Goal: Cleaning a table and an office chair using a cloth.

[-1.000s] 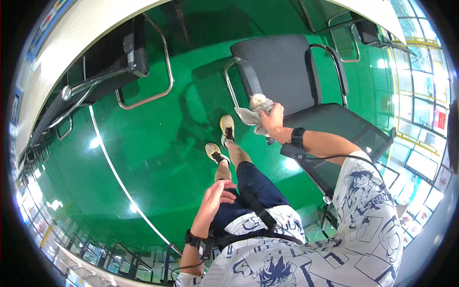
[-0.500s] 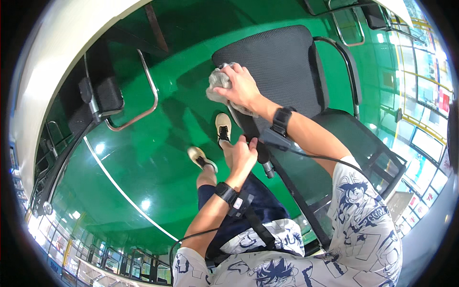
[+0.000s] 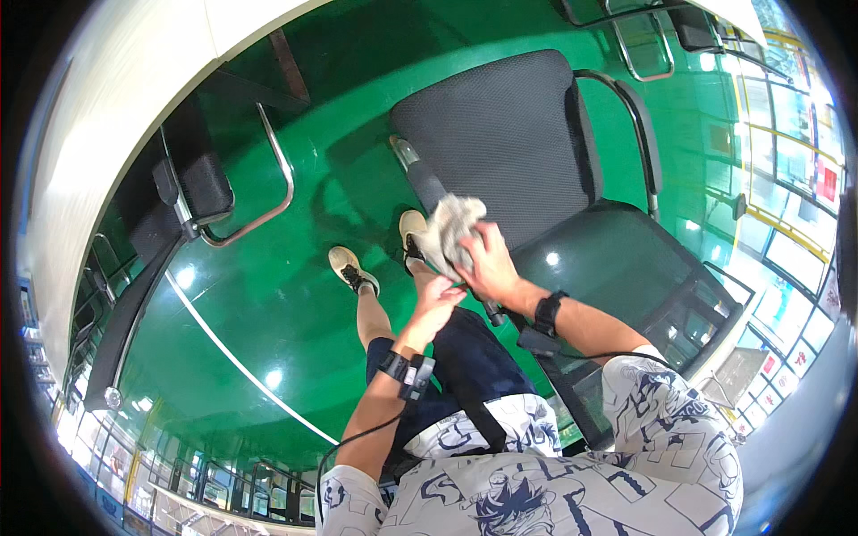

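A crumpled grey-white cloth [image 3: 452, 223] lies over the near armrest [image 3: 425, 179] of a black mesh office chair [image 3: 500, 134]. My right hand [image 3: 490, 265] grips this cloth, its fingers bent over the lower part of it. My left hand [image 3: 436, 308] is closed close by, beside the lower edge of the cloth and the front end of the armrest. What its fingers hold, if anything, is hidden. The far end of the armrest, with its shiny metal bracket, shows bare above the cloth.
The chair's dark seat [image 3: 599, 268] and second armrest [image 3: 639, 125] lie to the right. Another black chair [image 3: 201, 179] with a bent metal frame stands at left, under a pale tabletop [image 3: 134, 89]. My shoes [image 3: 353, 268] rest on a green floor [image 3: 241, 304] with a white line.
My right hand has drawn the cloth along the armrest toward me, from its far end to near its front. My left hand has shifted slightly nearer and to the left.
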The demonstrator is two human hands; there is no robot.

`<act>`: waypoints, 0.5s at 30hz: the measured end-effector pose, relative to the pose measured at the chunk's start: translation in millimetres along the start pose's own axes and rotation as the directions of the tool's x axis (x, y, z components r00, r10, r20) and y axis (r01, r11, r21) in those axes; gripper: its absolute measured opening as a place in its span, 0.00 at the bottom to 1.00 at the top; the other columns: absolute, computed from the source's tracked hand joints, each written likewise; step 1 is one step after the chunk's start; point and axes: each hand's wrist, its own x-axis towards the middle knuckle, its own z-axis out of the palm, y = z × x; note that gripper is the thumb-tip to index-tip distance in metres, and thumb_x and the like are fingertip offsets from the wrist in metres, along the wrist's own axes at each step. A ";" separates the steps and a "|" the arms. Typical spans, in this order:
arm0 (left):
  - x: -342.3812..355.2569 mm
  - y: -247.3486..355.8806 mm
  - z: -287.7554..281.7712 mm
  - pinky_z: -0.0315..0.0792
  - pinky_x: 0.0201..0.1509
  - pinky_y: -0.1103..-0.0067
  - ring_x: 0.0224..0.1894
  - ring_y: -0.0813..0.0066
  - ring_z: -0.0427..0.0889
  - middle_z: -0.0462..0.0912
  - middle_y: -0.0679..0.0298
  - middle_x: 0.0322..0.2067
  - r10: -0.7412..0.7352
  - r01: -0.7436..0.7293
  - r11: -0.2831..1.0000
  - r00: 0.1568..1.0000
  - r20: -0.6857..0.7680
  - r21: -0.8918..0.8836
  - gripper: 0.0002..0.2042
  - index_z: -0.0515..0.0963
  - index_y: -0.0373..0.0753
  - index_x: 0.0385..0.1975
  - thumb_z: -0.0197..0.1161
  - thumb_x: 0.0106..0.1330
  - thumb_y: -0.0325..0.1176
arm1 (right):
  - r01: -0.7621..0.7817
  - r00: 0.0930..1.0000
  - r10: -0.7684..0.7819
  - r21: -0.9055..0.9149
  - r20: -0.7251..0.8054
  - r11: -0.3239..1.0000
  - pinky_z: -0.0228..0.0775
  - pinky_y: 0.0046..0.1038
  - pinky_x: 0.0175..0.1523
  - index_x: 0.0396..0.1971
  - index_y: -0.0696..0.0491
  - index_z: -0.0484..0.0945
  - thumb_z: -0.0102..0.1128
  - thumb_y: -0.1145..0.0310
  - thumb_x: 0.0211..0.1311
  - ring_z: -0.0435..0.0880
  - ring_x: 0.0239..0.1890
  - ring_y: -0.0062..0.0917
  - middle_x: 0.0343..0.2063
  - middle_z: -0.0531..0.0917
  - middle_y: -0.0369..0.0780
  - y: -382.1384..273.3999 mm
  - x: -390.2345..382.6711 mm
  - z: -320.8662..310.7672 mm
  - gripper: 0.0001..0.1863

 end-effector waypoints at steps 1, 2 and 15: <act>-3.2 10.9 20.4 0.68 0.54 0.79 0.52 0.71 0.71 0.71 0.59 0.51 0.048 -0.048 0.998 0.999 -0.014 0.033 0.22 0.64 0.28 0.55 0.50 0.58 0.15 | -0.014 1.000 0.013 -0.045 -0.025 0.999 0.66 0.39 0.46 0.43 0.51 0.68 0.68 0.66 0.40 0.68 0.45 0.44 0.43 0.67 0.49 4.3 19.3 -1.6 0.26; -8.0 8.5 24.1 0.67 0.55 0.78 0.52 0.71 0.71 0.69 0.58 0.54 0.065 -0.063 0.998 0.996 -0.061 0.022 0.22 0.63 0.28 0.56 0.50 0.58 0.15 | -0.016 0.999 0.012 -0.076 -0.050 0.997 0.67 0.39 0.44 0.42 0.51 0.69 0.68 0.66 0.40 0.68 0.46 0.43 0.43 0.67 0.49 -0.3 43.3 -1.5 0.26; -30.7 2.8 0.1 0.61 0.63 0.75 0.60 0.66 0.66 0.66 0.55 0.57 0.106 -0.083 0.947 0.993 0.057 -0.310 0.23 0.60 0.30 0.58 0.46 0.60 0.20 | -0.506 0.858 0.472 0.178 0.201 0.844 0.66 0.37 0.54 0.51 0.56 0.67 0.58 0.51 0.48 0.74 0.50 0.41 0.46 0.75 0.50 14.8 169.4 25.2 0.33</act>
